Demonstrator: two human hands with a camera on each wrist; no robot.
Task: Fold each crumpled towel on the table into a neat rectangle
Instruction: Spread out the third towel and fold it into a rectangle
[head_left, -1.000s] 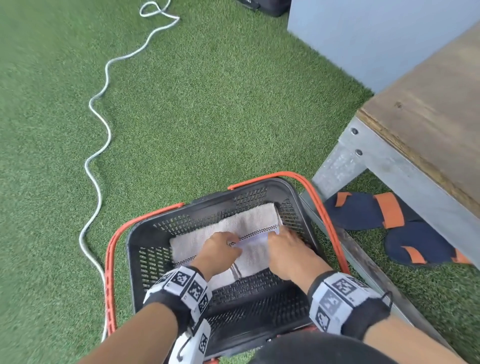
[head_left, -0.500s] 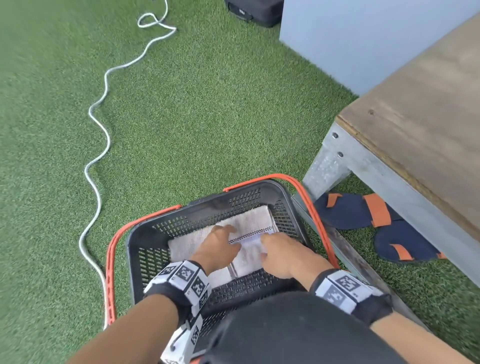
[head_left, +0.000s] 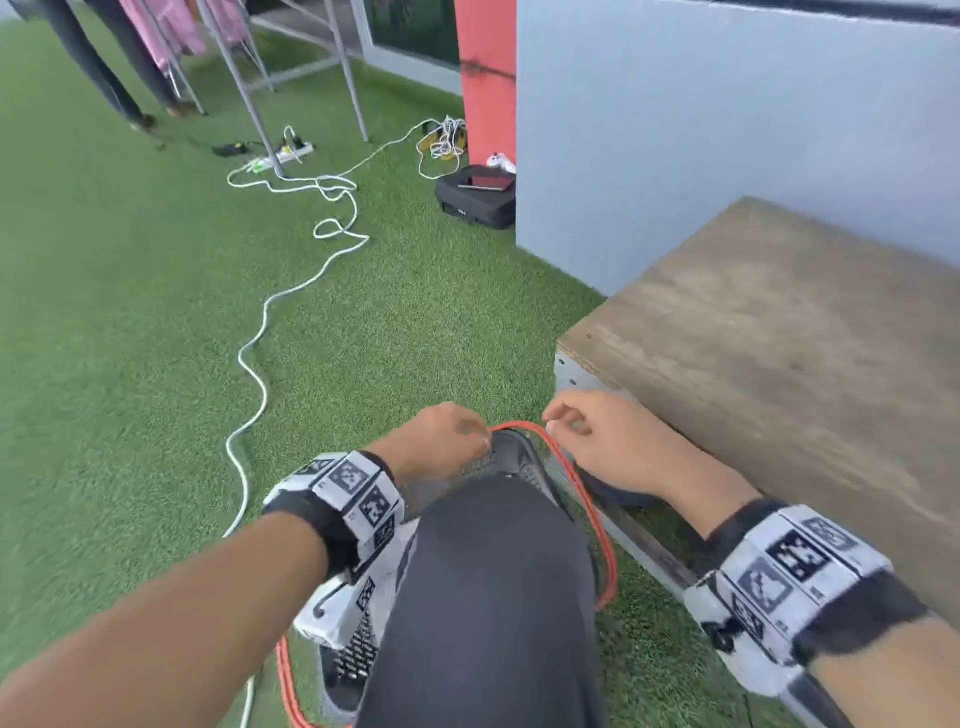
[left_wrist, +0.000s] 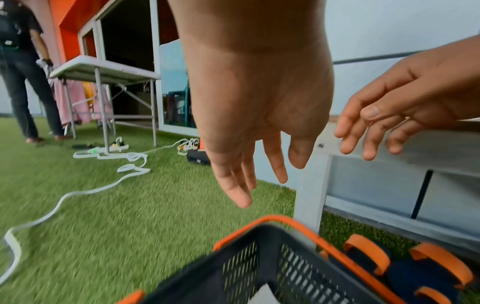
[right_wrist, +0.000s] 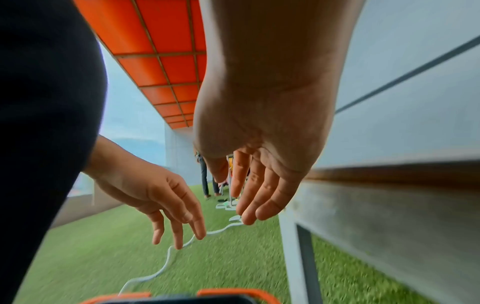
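My left hand (head_left: 465, 431) and right hand (head_left: 563, 421) hover side by side just above the far rim of the black basket (head_left: 576, 483) with orange handles. Both hold nothing, and their fingers hang straight and relaxed in the left wrist view (left_wrist: 259, 174) and the right wrist view (right_wrist: 249, 197). A white sliver of towel (left_wrist: 265, 294) shows inside the basket (left_wrist: 272, 246). In the head view my dark-clad knee (head_left: 498, 597) hides the rest of the towel. The wooden table (head_left: 779, 338) stands to the right, with no towel on the part in view.
The basket sits on green artificial grass. A white cable (head_left: 260, 364) snakes along its left side. Dark sandals with orange straps (left_wrist: 405, 265) lie under the table by its metal leg (left_wrist: 309, 185). A black case (head_left: 478, 197) is by the grey wall. A person (left_wrist: 20, 82) stands far left.
Both hands have lifted off the folded towel and out of the basket, now empty above its far rim. The head view has tilted up, and my knee covers the basket.
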